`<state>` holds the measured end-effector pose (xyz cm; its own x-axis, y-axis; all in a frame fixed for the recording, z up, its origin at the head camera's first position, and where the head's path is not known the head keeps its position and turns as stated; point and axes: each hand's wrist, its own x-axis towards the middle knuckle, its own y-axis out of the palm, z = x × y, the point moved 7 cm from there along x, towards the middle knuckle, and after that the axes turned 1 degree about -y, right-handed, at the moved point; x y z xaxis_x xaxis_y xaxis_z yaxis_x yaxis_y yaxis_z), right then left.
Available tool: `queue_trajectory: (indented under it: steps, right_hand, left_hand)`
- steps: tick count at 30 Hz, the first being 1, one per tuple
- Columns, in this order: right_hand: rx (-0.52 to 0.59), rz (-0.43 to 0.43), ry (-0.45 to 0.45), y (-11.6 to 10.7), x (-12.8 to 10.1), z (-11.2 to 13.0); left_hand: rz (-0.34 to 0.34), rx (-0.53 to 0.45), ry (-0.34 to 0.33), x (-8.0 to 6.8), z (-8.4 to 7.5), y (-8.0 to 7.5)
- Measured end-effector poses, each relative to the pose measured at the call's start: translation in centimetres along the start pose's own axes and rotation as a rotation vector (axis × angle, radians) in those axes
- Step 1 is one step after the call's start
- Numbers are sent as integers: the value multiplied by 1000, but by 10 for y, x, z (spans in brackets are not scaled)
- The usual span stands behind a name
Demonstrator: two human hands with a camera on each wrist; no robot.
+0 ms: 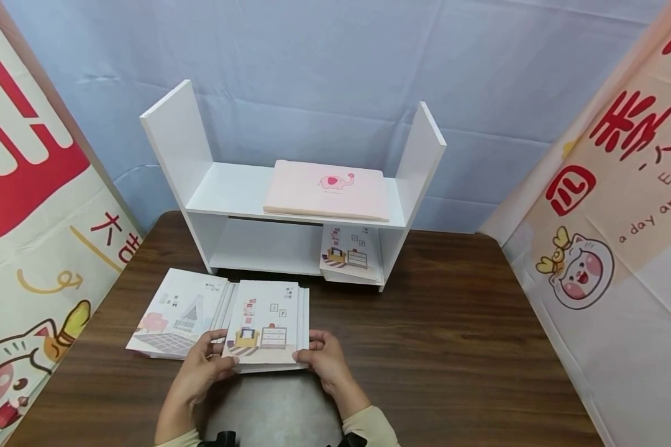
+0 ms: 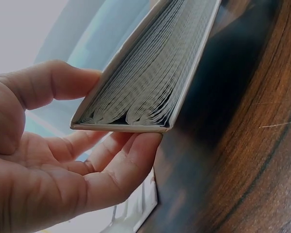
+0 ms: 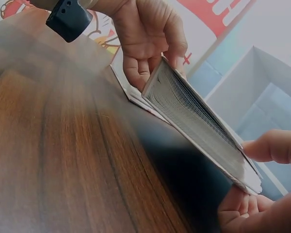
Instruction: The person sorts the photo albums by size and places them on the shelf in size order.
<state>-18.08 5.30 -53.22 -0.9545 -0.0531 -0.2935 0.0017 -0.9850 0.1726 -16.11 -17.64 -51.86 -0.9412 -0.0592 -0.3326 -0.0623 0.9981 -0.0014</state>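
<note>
My left hand (image 1: 199, 367) and right hand (image 1: 330, 363) hold a white photo album (image 1: 264, 320) by its two sides near its front end. Its cover shows a yellow armchair, a drawer chest and small frames. In the left wrist view the left thumb lies on the cover and the fingers are under the spine edge, with the layered pages (image 2: 145, 73) facing the camera. The right wrist view has the album tilted above the table, a dark shadow beneath it. Just left, another white album (image 1: 173, 310) with a pink chair design lies on the table.
A white two-level shelf (image 1: 232, 186) stands at the back of the brown wooden table (image 1: 453, 347). On its upper board lies a pink elephant album (image 1: 327, 189). White albums (image 1: 351, 251) with the armchair cover lie at the lower right. Printed cloths hang at both sides.
</note>
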Motion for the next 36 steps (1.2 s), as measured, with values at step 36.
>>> queue_trajectory:
  steps: [36]
  right_hand:
    - [503,29,3,5,9,3]
  left_hand:
    - [-43,-208,104,14,-11,14]
